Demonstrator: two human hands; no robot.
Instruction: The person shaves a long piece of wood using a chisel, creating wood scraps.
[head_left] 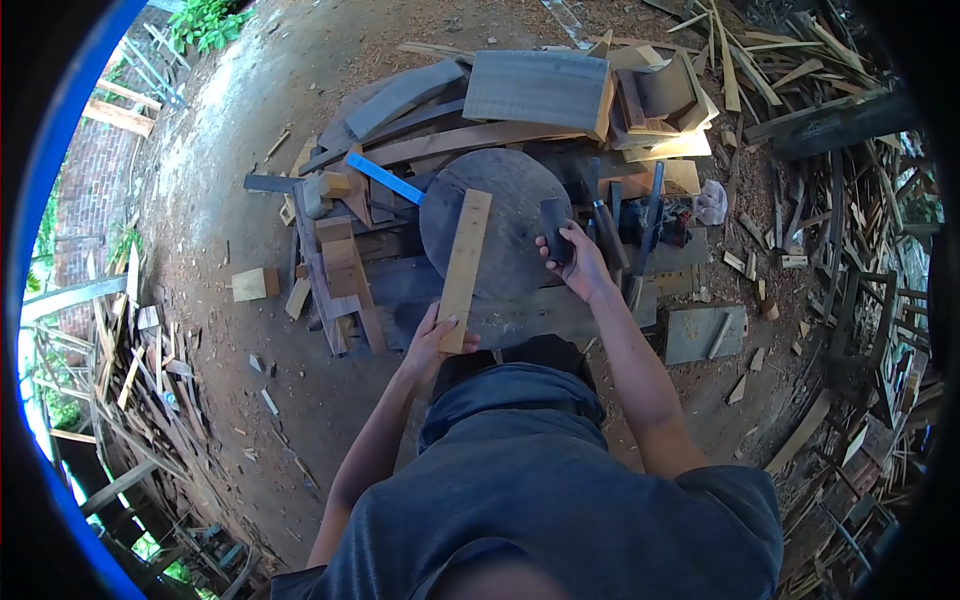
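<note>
Strip: over round slab, likely light, stiff; left hand grips near end, long edges suit fingers.
Block: dark, probably rigid (material unclear); right hand grips lower part.
Hands: apart.

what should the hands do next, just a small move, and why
Probably lower the dark block onto the wooden strip: the right hand holds the block just beside it, while the left hand grips the strip's near end over the round board.
</note>
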